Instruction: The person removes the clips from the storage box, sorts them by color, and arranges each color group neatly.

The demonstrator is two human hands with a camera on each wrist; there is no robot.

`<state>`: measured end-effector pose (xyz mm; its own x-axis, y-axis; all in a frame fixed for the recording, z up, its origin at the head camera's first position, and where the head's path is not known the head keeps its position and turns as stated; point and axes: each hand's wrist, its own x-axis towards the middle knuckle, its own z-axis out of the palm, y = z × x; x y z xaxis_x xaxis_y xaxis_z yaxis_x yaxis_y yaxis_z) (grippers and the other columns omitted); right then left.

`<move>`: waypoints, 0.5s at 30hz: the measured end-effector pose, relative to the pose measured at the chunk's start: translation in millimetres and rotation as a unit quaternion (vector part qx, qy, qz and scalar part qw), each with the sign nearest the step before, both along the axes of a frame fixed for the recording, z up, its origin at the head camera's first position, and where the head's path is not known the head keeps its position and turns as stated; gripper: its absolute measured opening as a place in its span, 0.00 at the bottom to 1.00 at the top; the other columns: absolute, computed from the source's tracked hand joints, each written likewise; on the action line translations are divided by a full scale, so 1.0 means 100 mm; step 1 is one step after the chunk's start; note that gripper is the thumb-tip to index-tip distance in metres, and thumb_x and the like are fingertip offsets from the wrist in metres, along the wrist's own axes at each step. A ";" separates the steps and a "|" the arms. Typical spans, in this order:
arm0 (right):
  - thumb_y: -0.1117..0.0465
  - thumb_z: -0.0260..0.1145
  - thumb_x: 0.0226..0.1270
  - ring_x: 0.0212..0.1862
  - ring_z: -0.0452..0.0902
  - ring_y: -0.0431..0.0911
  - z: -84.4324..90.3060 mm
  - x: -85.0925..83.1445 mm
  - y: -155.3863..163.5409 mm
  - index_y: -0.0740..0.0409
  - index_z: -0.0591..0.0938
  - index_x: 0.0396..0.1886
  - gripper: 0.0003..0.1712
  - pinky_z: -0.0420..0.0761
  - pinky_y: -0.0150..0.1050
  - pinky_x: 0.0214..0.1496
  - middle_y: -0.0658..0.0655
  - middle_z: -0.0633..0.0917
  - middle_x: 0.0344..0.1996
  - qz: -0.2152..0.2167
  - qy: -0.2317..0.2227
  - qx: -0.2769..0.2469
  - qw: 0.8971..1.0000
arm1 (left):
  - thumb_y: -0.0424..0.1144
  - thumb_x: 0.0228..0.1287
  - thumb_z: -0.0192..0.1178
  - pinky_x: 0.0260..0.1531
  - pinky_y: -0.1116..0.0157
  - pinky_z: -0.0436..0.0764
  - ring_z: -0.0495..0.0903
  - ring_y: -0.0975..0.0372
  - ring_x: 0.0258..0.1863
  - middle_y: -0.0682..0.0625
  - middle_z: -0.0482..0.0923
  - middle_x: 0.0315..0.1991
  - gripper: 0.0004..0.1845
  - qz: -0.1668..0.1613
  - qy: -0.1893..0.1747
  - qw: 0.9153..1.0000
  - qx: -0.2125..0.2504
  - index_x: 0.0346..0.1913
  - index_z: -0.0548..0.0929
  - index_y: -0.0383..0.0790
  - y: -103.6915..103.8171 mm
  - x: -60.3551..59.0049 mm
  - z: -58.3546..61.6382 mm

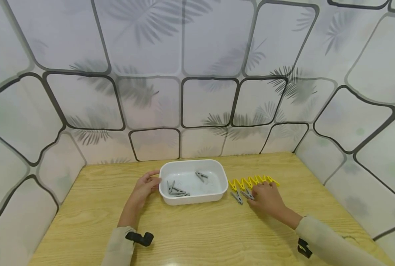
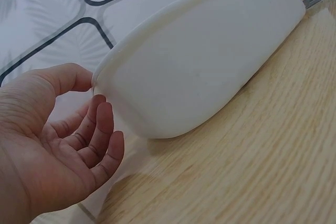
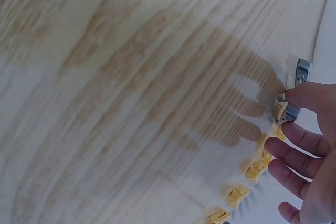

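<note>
Right hand pinches a grey peg — left hand touches the tub.

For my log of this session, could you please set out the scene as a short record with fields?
Surface: wooden table, patterned walls around it
Tub: white tub near the table's middle, holding grey pegs
Loose pegs: two grey table pegs just right of the tub; a row of yellow pegs behind them
Left hand: left hand with fingers relaxed, touching the tub's left end
Right hand: right hand with thumb and finger on one grey table peg; whether it is lifted cannot be told
</note>
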<state>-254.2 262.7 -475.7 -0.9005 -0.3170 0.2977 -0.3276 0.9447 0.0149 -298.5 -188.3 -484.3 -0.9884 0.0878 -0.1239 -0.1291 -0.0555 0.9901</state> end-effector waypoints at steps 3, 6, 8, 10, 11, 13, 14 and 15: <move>0.49 0.81 0.52 0.36 0.77 0.52 0.02 0.00 -0.03 0.49 0.80 0.23 0.17 0.73 0.65 0.53 0.48 0.83 0.25 -0.002 -0.004 -0.005 1.000 | 0.34 0.74 0.59 0.39 0.72 0.82 0.82 0.68 0.36 0.55 0.81 0.38 0.27 0.003 -0.002 1.000 -0.001 0.72 0.68 0.32 0.00 0.00 0.00; 0.48 0.80 0.53 0.35 0.77 0.50 0.03 0.02 -0.05 0.49 0.80 0.23 0.17 0.73 0.65 0.53 0.47 0.82 0.24 -0.001 -0.012 -0.014 1.000 | 0.34 0.74 0.59 0.39 0.72 0.82 0.81 0.68 0.36 0.55 0.81 0.38 0.27 0.006 -0.003 1.000 -0.003 0.72 0.68 0.32 -0.01 0.00 0.00; 0.48 0.80 0.53 0.34 0.75 0.48 0.04 0.03 -0.07 0.48 0.79 0.22 0.18 0.72 0.64 0.53 0.46 0.80 0.23 -0.001 -0.015 -0.019 1.000 | 0.33 0.74 0.59 0.39 0.72 0.82 0.81 0.68 0.35 0.55 0.81 0.37 0.27 0.010 -0.004 1.000 -0.002 0.72 0.68 0.31 0.00 0.00 0.00; 0.48 0.80 0.54 0.33 0.74 0.47 0.04 0.04 -0.07 0.48 0.78 0.21 0.19 0.71 0.63 0.52 0.45 0.79 0.22 -0.003 -0.017 -0.022 1.000 | 0.33 0.74 0.59 0.39 0.72 0.82 0.81 0.68 0.35 0.55 0.81 0.38 0.27 0.010 -0.003 1.000 -0.002 0.72 0.68 0.31 0.00 0.00 0.00; 0.48 0.80 0.54 0.32 0.73 0.46 0.04 0.04 -0.07 0.48 0.77 0.21 0.19 0.71 0.62 0.51 0.45 0.79 0.21 -0.003 -0.017 -0.022 1.000 | 0.33 0.74 0.59 0.39 0.72 0.82 0.81 0.67 0.35 0.54 0.81 0.38 0.26 0.010 -0.002 1.000 0.000 0.71 0.69 0.31 0.00 0.00 0.00; 0.47 0.80 0.54 0.32 0.72 0.46 0.05 0.05 -0.08 0.47 0.77 0.20 0.20 0.71 0.61 0.50 0.44 0.78 0.21 -0.004 -0.019 -0.021 1.000 | 0.33 0.74 0.59 0.39 0.72 0.82 0.81 0.67 0.35 0.54 0.82 0.38 0.26 0.009 -0.001 1.000 -0.001 0.71 0.69 0.30 0.00 0.00 -0.01; 0.47 0.80 0.53 0.32 0.72 0.45 0.05 0.05 -0.08 0.47 0.77 0.20 0.20 0.71 0.61 0.49 0.44 0.79 0.21 -0.003 -0.020 -0.021 1.000 | 0.32 0.74 0.59 0.39 0.72 0.82 0.81 0.67 0.36 0.54 0.82 0.38 0.26 0.008 0.000 1.000 -0.001 0.71 0.69 0.30 0.00 0.00 -0.01; 0.47 0.80 0.53 0.32 0.73 0.45 0.05 0.05 -0.08 0.48 0.77 0.21 0.19 0.71 0.61 0.49 0.44 0.79 0.21 -0.001 -0.020 -0.020 1.000 | 0.32 0.74 0.59 0.39 0.72 0.82 0.81 0.67 0.36 0.53 0.82 0.39 0.26 0.008 0.000 1.000 -0.001 0.71 0.69 0.30 0.00 0.00 -0.01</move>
<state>-248.8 254.9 -470.3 -0.9128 -0.3030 0.2737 -0.3245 0.9452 -0.0360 -298.9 -188.3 -485.2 -0.9898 0.0721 -0.1231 -0.1272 -0.0553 0.9903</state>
